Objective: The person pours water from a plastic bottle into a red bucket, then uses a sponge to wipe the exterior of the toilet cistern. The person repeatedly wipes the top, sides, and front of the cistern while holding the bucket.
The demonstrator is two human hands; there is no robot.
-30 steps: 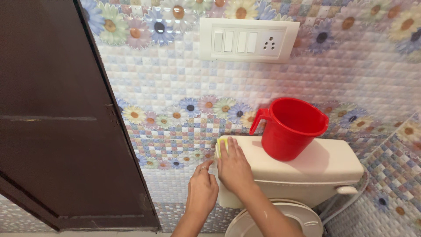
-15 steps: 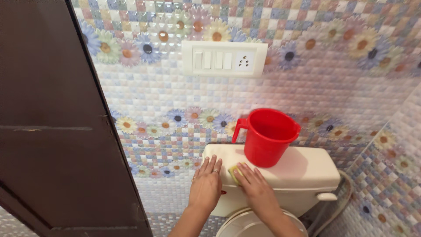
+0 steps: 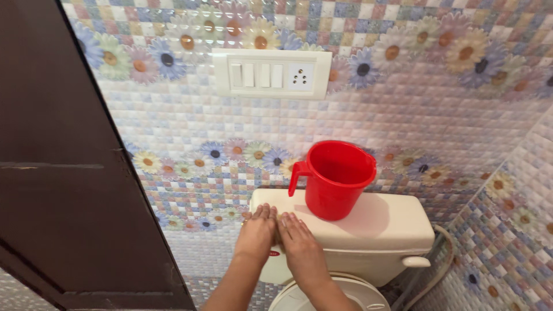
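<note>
Flowered mosaic wall tiles back the cream ceramic toilet cistern (image 3: 368, 222) at lower centre, where left hand (image 3: 257, 232) and right hand (image 3: 299, 242) press flat, fingers together, beside a light, rigid red plastic mug (image 3: 337, 181), best gripped by its handle.

glossy red plastic mug (image 3: 334, 180) on a smooth cream cistern (image 3: 368, 230); glossy mosaic wall tiles (image 3: 403, 109); matt dark door (image 3: 63, 173).

Cream toilet cistern (image 3: 368, 230), rectangular, lid closed, mounted against the flower-patterned tile wall, flush lever on its right front, both hands pressed flat side by side on the lid's left front edge, sponge hidden from view
</note>
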